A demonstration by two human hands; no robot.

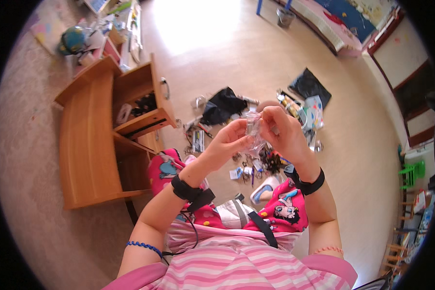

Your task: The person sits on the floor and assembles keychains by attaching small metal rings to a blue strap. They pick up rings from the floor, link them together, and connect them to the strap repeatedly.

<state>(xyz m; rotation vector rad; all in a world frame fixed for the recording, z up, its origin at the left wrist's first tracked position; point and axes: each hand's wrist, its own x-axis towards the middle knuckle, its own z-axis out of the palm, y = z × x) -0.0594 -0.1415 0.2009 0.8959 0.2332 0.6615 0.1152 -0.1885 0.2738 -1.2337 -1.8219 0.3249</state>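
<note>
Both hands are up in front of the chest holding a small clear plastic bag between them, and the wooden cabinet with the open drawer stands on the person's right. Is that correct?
Not quite. The head view shows the wooden cabinet with the open drawer on the person's left, not the right. The rest holds: the left hand and right hand hold a small clear plastic bag between them.

Open floor [203, 63] ahead and to the right gives free passage; below the raised hands, scattered small items [256, 164] and black bags [222, 105] crowd the floor, with the wooden cabinet [89, 145] blocking the left.
</note>
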